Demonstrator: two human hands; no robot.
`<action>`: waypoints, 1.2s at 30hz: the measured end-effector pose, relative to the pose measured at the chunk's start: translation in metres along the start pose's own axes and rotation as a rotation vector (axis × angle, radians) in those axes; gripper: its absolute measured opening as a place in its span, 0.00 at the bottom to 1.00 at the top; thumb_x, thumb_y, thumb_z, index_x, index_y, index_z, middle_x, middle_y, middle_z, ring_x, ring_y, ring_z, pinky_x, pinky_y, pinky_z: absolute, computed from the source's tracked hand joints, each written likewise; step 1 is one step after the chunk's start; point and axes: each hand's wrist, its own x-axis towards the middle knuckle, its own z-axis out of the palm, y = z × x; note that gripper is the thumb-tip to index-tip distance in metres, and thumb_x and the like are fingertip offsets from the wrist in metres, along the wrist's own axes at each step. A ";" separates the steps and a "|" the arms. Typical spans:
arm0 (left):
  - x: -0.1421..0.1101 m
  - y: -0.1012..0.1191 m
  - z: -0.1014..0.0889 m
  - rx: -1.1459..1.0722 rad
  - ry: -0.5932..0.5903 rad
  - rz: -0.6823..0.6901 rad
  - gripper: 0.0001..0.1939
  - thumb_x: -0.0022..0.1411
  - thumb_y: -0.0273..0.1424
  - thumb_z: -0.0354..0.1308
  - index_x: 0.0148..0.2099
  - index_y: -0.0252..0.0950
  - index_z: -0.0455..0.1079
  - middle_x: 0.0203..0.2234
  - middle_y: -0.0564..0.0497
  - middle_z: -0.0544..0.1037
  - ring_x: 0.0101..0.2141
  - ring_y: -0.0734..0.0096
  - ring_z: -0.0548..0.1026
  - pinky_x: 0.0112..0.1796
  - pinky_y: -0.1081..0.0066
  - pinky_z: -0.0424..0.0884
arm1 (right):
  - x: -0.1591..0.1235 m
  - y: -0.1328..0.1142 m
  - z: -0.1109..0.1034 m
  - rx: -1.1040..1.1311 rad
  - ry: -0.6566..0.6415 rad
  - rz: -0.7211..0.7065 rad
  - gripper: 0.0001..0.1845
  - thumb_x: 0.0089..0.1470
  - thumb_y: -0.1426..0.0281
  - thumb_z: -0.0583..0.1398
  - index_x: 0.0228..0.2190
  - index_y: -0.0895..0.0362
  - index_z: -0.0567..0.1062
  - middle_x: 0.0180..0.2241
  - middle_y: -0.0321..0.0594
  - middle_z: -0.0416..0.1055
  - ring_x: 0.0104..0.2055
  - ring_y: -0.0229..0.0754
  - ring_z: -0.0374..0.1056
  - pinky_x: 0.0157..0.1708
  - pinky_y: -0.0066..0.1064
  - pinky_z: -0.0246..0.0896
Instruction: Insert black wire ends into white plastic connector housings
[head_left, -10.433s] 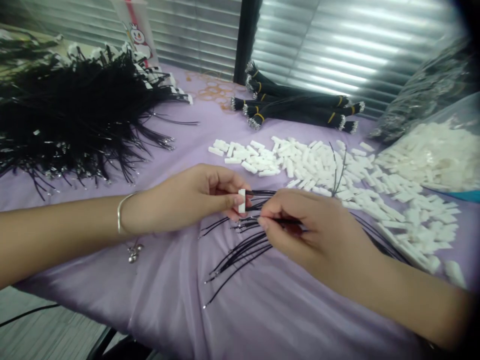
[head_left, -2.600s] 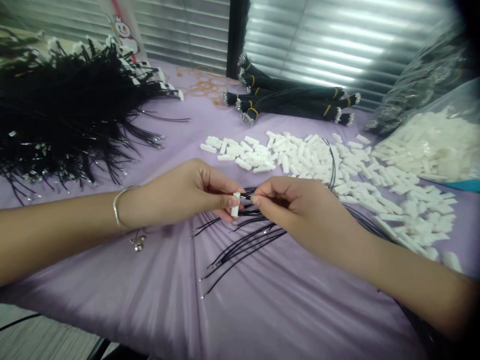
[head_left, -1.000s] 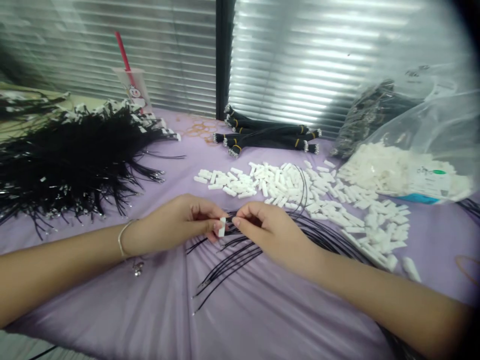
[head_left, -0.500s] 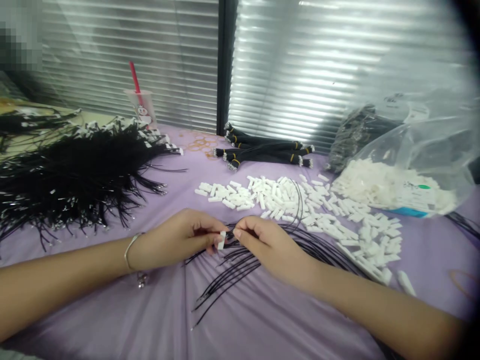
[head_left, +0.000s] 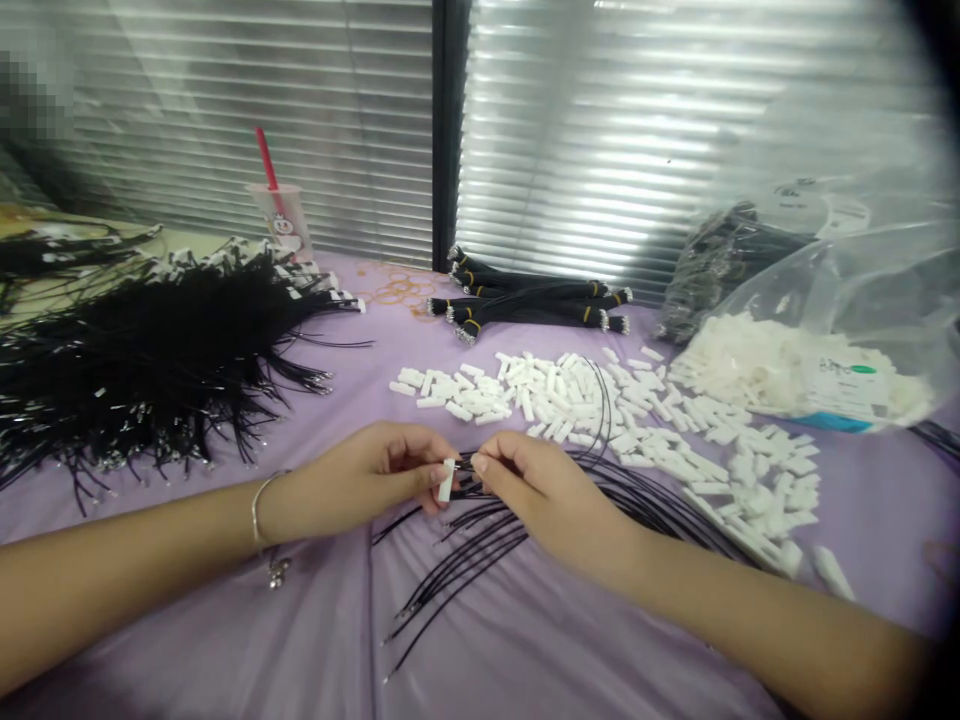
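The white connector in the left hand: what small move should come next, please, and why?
Probably the right hand should press the black wire gently into the white connector: the left hand pinches the connector steady, and the wire's end lies right beside it.

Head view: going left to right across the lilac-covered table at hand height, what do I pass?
Bundle of black wires → left hand → white plastic connector housing → right hand → loose white connector housings
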 end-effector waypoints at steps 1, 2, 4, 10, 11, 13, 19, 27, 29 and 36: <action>0.000 0.000 0.000 0.004 -0.006 -0.002 0.10 0.61 0.34 0.54 0.37 0.31 0.70 0.26 0.52 0.73 0.27 0.76 0.72 0.32 0.75 0.69 | 0.000 0.000 0.001 0.003 0.006 -0.006 0.14 0.58 0.67 0.49 0.24 0.58 0.64 0.23 0.33 0.61 0.27 0.34 0.57 0.26 0.27 0.50; 0.000 -0.001 -0.001 0.000 -0.010 -0.005 0.10 0.61 0.33 0.54 0.37 0.31 0.70 0.26 0.52 0.73 0.27 0.77 0.72 0.32 0.76 0.69 | 0.000 0.001 0.002 0.009 0.010 -0.014 0.13 0.58 0.67 0.49 0.24 0.58 0.65 0.23 0.33 0.62 0.27 0.34 0.58 0.27 0.27 0.51; 0.001 -0.002 -0.002 -0.026 -0.022 -0.010 0.09 0.60 0.33 0.56 0.37 0.30 0.71 0.25 0.52 0.73 0.26 0.78 0.72 0.32 0.77 0.69 | 0.000 0.001 0.003 0.027 0.014 -0.024 0.12 0.58 0.68 0.50 0.25 0.58 0.67 0.25 0.35 0.65 0.29 0.35 0.59 0.29 0.28 0.52; 0.002 -0.004 -0.003 -0.085 -0.025 -0.014 0.07 0.57 0.31 0.59 0.34 0.32 0.72 0.25 0.52 0.76 0.26 0.77 0.74 0.32 0.77 0.71 | 0.000 0.000 0.003 0.063 0.027 -0.028 0.11 0.57 0.69 0.51 0.26 0.58 0.68 0.25 0.34 0.65 0.28 0.34 0.60 0.29 0.26 0.53; 0.002 -0.004 -0.004 -0.081 -0.022 -0.019 0.07 0.57 0.31 0.59 0.34 0.32 0.73 0.25 0.52 0.76 0.26 0.77 0.74 0.32 0.77 0.71 | 0.000 0.000 0.003 0.056 0.030 -0.036 0.11 0.57 0.69 0.51 0.25 0.58 0.67 0.25 0.34 0.65 0.28 0.34 0.59 0.29 0.26 0.53; 0.002 -0.003 -0.004 -0.071 -0.019 -0.023 0.05 0.56 0.30 0.59 0.34 0.32 0.73 0.24 0.53 0.77 0.26 0.77 0.74 0.31 0.78 0.71 | 0.000 0.000 0.003 0.041 0.037 -0.049 0.10 0.56 0.70 0.52 0.25 0.58 0.68 0.24 0.34 0.66 0.28 0.34 0.59 0.28 0.26 0.52; 0.002 0.000 -0.002 -0.011 -0.041 -0.035 0.03 0.56 0.27 0.59 0.31 0.32 0.73 0.23 0.54 0.77 0.25 0.79 0.73 0.31 0.81 0.71 | 0.001 0.000 0.003 0.043 0.036 -0.073 0.10 0.56 0.70 0.53 0.26 0.59 0.69 0.25 0.34 0.68 0.28 0.34 0.61 0.28 0.26 0.53; 0.001 -0.001 0.000 0.033 -0.027 -0.021 0.04 0.58 0.28 0.58 0.33 0.33 0.73 0.24 0.54 0.76 0.26 0.80 0.72 0.30 0.81 0.70 | 0.002 0.001 -0.001 -0.021 0.005 -0.058 0.11 0.56 0.68 0.52 0.26 0.58 0.70 0.25 0.34 0.69 0.28 0.34 0.62 0.27 0.26 0.52; 0.001 -0.001 0.000 0.055 -0.013 -0.023 0.05 0.58 0.28 0.57 0.34 0.33 0.73 0.24 0.54 0.76 0.26 0.80 0.72 0.30 0.81 0.70 | 0.001 0.002 -0.001 -0.033 0.016 -0.063 0.11 0.56 0.68 0.53 0.26 0.58 0.70 0.24 0.34 0.69 0.27 0.33 0.61 0.27 0.26 0.52; 0.001 0.002 0.002 0.096 0.017 -0.053 0.05 0.58 0.29 0.57 0.32 0.32 0.72 0.23 0.54 0.75 0.25 0.80 0.72 0.30 0.81 0.70 | 0.000 0.004 0.006 -0.033 0.060 -0.090 0.10 0.56 0.70 0.53 0.25 0.58 0.70 0.23 0.32 0.68 0.25 0.32 0.60 0.25 0.25 0.51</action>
